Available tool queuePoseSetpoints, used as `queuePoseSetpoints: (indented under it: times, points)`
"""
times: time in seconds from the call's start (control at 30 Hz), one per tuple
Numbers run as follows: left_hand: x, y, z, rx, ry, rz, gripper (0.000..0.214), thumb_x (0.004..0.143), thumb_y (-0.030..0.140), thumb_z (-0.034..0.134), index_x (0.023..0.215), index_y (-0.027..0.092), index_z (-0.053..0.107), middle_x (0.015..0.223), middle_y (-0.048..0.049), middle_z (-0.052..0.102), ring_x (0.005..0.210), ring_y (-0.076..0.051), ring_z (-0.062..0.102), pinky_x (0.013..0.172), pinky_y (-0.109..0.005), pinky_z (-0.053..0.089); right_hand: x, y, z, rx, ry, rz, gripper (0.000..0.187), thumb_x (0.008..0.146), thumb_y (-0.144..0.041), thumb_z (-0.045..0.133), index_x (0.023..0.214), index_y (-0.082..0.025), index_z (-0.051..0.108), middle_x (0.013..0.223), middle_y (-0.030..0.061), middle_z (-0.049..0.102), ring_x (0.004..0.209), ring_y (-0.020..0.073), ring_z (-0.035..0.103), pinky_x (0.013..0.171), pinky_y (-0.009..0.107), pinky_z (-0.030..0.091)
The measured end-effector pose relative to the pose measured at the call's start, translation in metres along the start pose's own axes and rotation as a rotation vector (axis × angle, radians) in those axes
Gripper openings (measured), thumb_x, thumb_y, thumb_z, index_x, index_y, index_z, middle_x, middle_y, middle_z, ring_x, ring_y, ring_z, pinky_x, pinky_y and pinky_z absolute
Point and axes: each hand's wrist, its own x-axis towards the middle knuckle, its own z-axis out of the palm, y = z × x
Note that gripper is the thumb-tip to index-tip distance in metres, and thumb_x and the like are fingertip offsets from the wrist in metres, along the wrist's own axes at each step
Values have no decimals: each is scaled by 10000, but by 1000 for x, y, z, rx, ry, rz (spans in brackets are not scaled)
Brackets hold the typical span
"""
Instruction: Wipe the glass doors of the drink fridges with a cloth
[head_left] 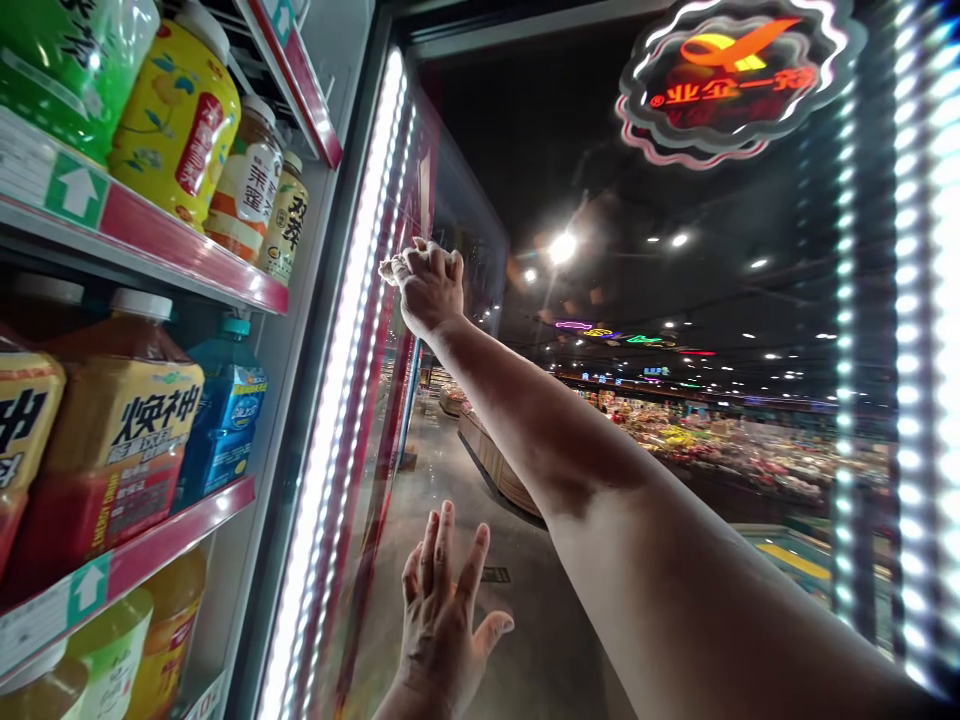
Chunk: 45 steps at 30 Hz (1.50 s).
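Note:
My right hand [431, 285], at the end of an outstretched arm, is pressed up against the inner side of a glass door [525, 180] near its lit edge. Bits of a pale cloth [387, 271] stick out from under its curled fingers; most of it is hidden. Lower down, my left hand [446, 620] is raised before the same glass with fingers and thumb spread, holding nothing. Whether its fingertips touch the pane I cannot tell. A bright LED strip [330, 390] runs along the frame left of both hands.
Shelves to the left carry a yellow bottle [176, 110], an amber drink bottle [127, 430] and a blue bottle [229, 410]. A glowing sign [739, 80] hangs at upper right, above another LED strip [907, 330]. Beyond the glass are a shop floor and produce displays [697, 445].

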Motion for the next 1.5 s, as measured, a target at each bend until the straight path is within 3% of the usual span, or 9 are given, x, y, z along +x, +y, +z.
queuePoseSetpoints:
  times: [0.2, 0.37, 0.5, 0.67, 0.83, 0.97, 1.23, 1.33, 1.5]
  points:
    - [3, 2, -11, 58, -46, 42, 1047, 759, 377, 870, 1622, 398, 279, 1717, -145, 280, 1554, -372, 331, 1146, -554, 417, -12, 6, -4, 15, -28, -171, 565, 1000, -107, 318, 1455, -270, 610, 1594, 27, 509, 1517, 316, 317, 1289, 594, 175]
    - [2, 3, -9, 49, -15, 26, 1059, 744, 341, 878, 1621, 396, 287, 1735, -140, 228, 1564, -379, 304, 1168, -560, 389, -23, 26, -12, 24, 54, -34, 554, 1019, -130, 316, 1498, -253, 565, 1613, 48, 485, 1535, 319, 275, 1289, 617, 150]
    - [1, 5, -9, 64, -18, 26, 1049, 770, 292, 849, 1631, 392, 258, 1744, -133, 198, 1579, -370, 273, 1166, -550, 398, -33, 42, -18, 21, 66, -112, 566, 1021, -149, 325, 1535, -283, 519, 1592, 39, 510, 1536, 325, 273, 1285, 614, 153]
    - [2, 7, -11, 79, -9, 29, 1109, 753, 262, 854, 1643, 396, 206, 1752, -131, 165, 1575, -379, 281, 1165, -550, 402, -45, 51, -23, 30, 98, -36, 613, 1008, -132, 312, 1572, -321, 460, 1605, 32, 491, 1554, 327, 237, 1278, 642, 134]
    - [1, 3, -12, 108, -31, 31, 1103, 792, 254, 818, 1652, 403, 143, 1748, -136, 176, 1559, -382, 320, 1151, -556, 419, -56, 61, -28, 20, 45, -139, 584, 1033, -167, 308, 1568, -340, 467, 1604, 2, 497, 1540, 306, 271, 1294, 597, 141]
    - [0, 1, -13, 128, -51, 58, 1045, 842, 300, 776, 1655, 397, 127, 1750, -133, 165, 1573, -389, 283, 1132, -556, 446, -64, 74, -38, 11, 85, -64, 582, 1038, -174, 301, 1581, -312, 458, 1614, 16, 488, 1547, 322, 258, 1281, 619, 136]
    - [1, 20, -19, 115, -27, 10, 862, 955, 387, 629, 1662, 358, 137, 1754, -146, 133, 1599, -397, 198, 1127, -634, 431, -89, 90, -51, 15, 52, -101, 567, 1045, -203, 335, 1584, -339, 440, 1625, 8, 479, 1540, 310, 273, 1281, 591, 138]
    - [0, 26, -17, 129, -19, 0, 857, 971, 443, 603, 1665, 351, 110, 1755, -165, 105, 1598, -414, 183, 1091, -657, 454, -96, 97, -55, 2, 75, -72, 559, 1049, -201, 309, 1572, -338, 454, 1625, 10, 473, 1547, 312, 254, 1276, 601, 137]
    - [-1, 38, -14, 119, 34, -57, 872, 990, 419, 582, 1662, 373, 30, 1756, -169, 85, 1600, -409, 180, 1114, -662, 421, -101, 114, -64, -23, 25, -146, 525, 1053, -206, 326, 1531, -313, 515, 1612, 0, 487, 1534, 295, 269, 1283, 561, 157]
